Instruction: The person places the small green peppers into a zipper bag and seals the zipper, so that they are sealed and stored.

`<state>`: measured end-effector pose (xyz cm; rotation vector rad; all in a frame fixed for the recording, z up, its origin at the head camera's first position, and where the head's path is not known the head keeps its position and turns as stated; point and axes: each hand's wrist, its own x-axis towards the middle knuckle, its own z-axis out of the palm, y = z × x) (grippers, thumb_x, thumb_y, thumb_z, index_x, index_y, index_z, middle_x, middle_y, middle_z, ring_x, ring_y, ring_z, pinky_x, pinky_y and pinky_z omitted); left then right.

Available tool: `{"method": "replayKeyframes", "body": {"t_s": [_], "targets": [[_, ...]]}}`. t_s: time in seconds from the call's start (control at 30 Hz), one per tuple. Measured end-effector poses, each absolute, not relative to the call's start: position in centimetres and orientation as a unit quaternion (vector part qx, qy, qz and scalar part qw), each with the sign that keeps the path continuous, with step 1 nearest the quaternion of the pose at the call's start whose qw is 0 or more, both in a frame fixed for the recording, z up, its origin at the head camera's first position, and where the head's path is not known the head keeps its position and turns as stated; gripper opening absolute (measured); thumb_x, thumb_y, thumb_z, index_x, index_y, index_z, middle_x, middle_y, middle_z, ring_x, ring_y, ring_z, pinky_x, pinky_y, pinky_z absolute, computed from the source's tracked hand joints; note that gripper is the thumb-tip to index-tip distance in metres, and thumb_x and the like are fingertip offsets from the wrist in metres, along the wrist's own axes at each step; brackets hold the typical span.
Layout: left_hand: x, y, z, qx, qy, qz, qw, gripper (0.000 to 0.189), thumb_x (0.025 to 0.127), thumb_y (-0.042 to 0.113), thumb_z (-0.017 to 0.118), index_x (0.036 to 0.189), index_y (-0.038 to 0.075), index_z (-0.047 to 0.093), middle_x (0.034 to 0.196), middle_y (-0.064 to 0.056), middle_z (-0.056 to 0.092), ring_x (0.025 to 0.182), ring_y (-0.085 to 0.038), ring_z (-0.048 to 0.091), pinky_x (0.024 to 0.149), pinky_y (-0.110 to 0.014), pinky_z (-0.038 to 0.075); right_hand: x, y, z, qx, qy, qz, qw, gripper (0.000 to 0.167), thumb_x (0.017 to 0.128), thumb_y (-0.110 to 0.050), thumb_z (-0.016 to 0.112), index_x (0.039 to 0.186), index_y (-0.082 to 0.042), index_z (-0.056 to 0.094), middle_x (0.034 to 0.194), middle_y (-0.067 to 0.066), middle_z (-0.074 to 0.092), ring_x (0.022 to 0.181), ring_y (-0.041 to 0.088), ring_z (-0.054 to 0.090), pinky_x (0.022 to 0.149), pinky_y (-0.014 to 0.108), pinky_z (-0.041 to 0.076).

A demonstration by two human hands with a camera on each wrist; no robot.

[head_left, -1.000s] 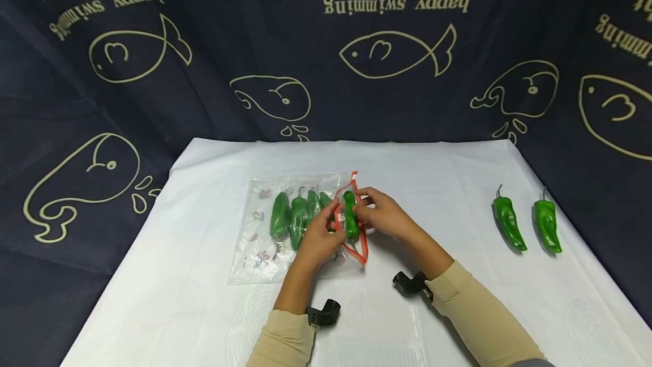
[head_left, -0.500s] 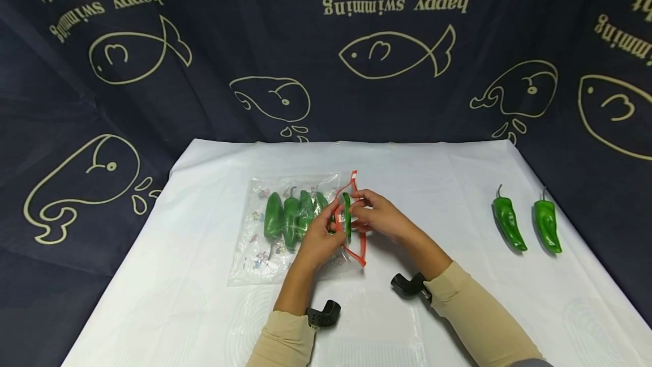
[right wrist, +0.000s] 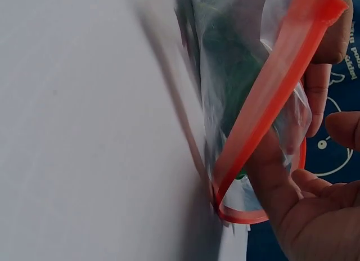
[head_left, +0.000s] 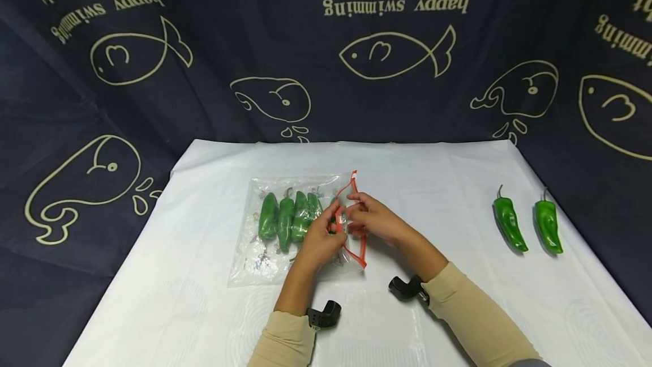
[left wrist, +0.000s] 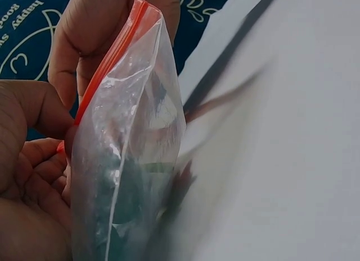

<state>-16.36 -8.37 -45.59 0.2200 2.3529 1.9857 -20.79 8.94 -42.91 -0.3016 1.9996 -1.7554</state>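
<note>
A clear zip-lock bag (head_left: 249,268) with a red zip edge (right wrist: 275,92) lies on the table, its mouth spread toward the right. Several green peppers (head_left: 286,222) sit side by side inside it. My left hand (head_left: 320,242) pinches the bag's near lip between thumb and fingers, seen from the side in the left wrist view. My right hand (head_left: 377,221) is at the mouth, its fingers (right wrist: 270,171) reaching past the red edge, thumb apart, with nothing held. Green shows through the plastic (right wrist: 230,75) just beyond those fingers.
Two more green peppers, one (head_left: 509,224) left of the other (head_left: 547,225), lie at the table's right side. A flat clear plastic sheet (head_left: 377,321) lies at the front of the white-covered table (head_left: 153,265). A dark printed curtain (head_left: 326,106) hangs behind.
The green pepper in my right hand has gone into the bag, and that hand has let go of it. Peppers inside have shifted left. The left hand keeps its hold on the bag.
</note>
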Motion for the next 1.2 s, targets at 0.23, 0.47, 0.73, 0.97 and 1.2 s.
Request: {"method": "replayKeyframes", "body": {"t_s": [0.23,0.47,0.73,0.97,1.2], "targets": [[-16.3,-8.3,-45.4,0.076,0.752,0.654,0.032,0.081,0.073,-0.007,0.057,0.151,0.003,0.039,0.122,-0.016,0.064,0.074,-0.012,0.053,0.058,-0.020,0.043,-20.8,9.6,-42.7,-0.122,0.745,-0.619,0.216,0.061,0.092,-0.009,0.055,0.149,0.002,0.034,0.132,0.025,0.050,0.105,0.035,0.063,0.086,0.044,0.053],[-15.1,-8.4,-42.7,0.082,0.749,0.656,0.045,0.079,0.073,-0.009,0.055,0.150,-0.005,0.037,0.140,-0.021,0.053,0.077,-0.013,0.055,0.061,-0.019,0.044,-20.9,10.9,-42.0,-0.138,0.750,-0.618,0.193,0.058,0.095,-0.009,0.056,0.147,0.005,0.035,0.138,0.030,0.043,0.109,0.041,0.059,0.089,0.051,0.052],[-14.9,-8.3,-42.2,0.081,0.749,0.656,0.053,0.077,0.074,-0.010,0.053,0.149,-0.008,0.035,0.142,-0.023,0.051,0.077,-0.016,0.055,0.062,-0.019,0.044,-20.8,12.9,-41.0,-0.142,0.769,-0.599,0.171,0.056,0.097,-0.014,0.056,0.147,0.002,0.038,0.142,0.029,0.042,0.115,0.043,0.057,0.087,0.047,0.053],[-16.2,-8.3,-45.0,0.072,0.754,0.651,0.043,0.081,0.074,-0.010,0.055,0.152,0.000,0.036,0.132,-0.021,0.058,0.074,-0.012,0.051,0.059,-0.020,0.043,-20.6,15.7,-40.3,-0.141,0.786,-0.585,0.144,0.053,0.098,-0.016,0.056,0.146,0.001,0.039,0.143,0.029,0.041,0.117,0.040,0.056,0.093,0.055,0.048],[-16.2,-8.3,-45.3,0.071,0.759,0.646,0.036,0.081,0.074,-0.007,0.055,0.152,0.004,0.038,0.116,-0.019,0.063,0.073,-0.011,0.050,0.059,-0.021,0.043,-20.0,20.1,-39.5,-0.135,0.815,-0.553,0.109,0.052,0.101,-0.017,0.054,0.146,0.004,0.039,0.142,0.029,0.042,0.118,0.038,0.055,0.092,0.053,0.049]]}}
